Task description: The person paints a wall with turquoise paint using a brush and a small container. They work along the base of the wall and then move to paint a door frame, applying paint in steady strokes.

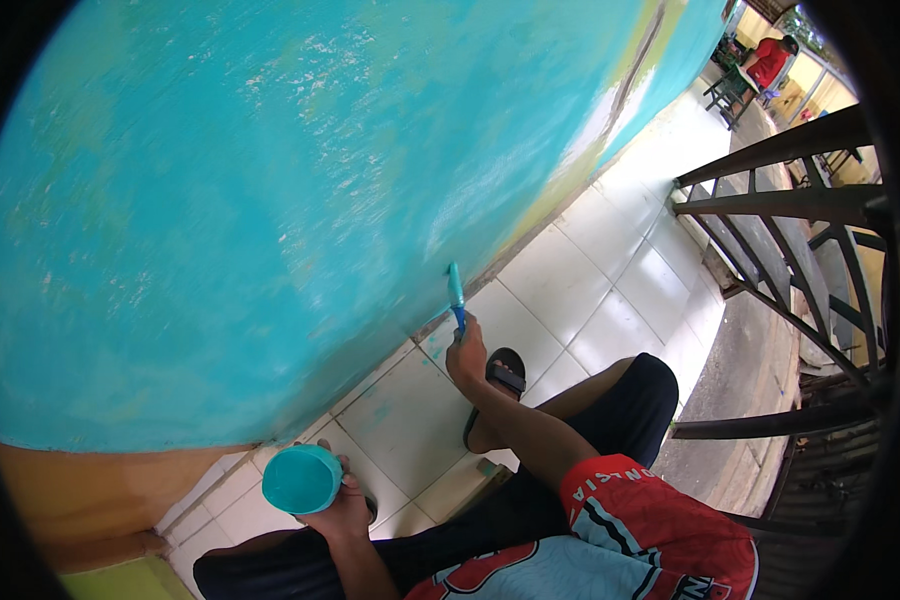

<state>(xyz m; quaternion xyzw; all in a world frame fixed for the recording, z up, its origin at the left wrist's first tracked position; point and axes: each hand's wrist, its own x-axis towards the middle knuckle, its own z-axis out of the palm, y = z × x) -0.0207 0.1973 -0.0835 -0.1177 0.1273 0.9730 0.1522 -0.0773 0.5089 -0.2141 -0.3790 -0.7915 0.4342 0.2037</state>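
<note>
Just right of the frame's centre, the right hand (467, 352) is closed around the handle of a small blue-handled paintbrush (456, 295), whose bristle end touches the lower edge of the turquoise-painted wall (270, 200) (which fills the upper left). At lower left of centre, the left hand (338, 505) wraps its fingers around a round turquoise plastic cup (302, 479), held over the white tiled floor (570, 290). A dark metal railing (800, 250) stands at the right.
</note>
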